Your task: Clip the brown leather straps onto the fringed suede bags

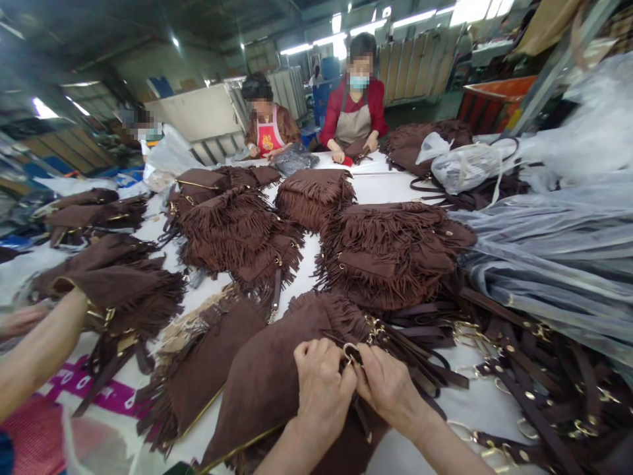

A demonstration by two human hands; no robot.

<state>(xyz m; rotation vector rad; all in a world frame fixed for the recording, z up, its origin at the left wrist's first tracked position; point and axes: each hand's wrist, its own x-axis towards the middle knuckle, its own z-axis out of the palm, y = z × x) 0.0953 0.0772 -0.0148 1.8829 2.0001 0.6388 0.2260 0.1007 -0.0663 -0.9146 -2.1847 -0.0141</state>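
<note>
A brown fringed bag (267, 369) with a gold zip along its edge lies in front of me. Over its right end, my left hand (324, 382) is closed, thumb and fingertips pinched at a gold metal ring (350, 351). My right hand (388, 386) meets it from the other side, its fingers closed at the same ring and a bit of dark strap. The fingers hide just how the ring and strap are joined. Gold hardware and dark straps (395, 333) lie just beyond my hands. Another brown bag (212, 369) is beside the first, to its left.
Stacks of fringed bags (390, 257) cover the white table's middle. Loose straps with gold hooks (534, 376) lie at right, below clear plastic bags (558, 244). From the left, another person's arm (49, 349) reaches to a bag. Co-workers, one in a red top (333, 112), work across the table.
</note>
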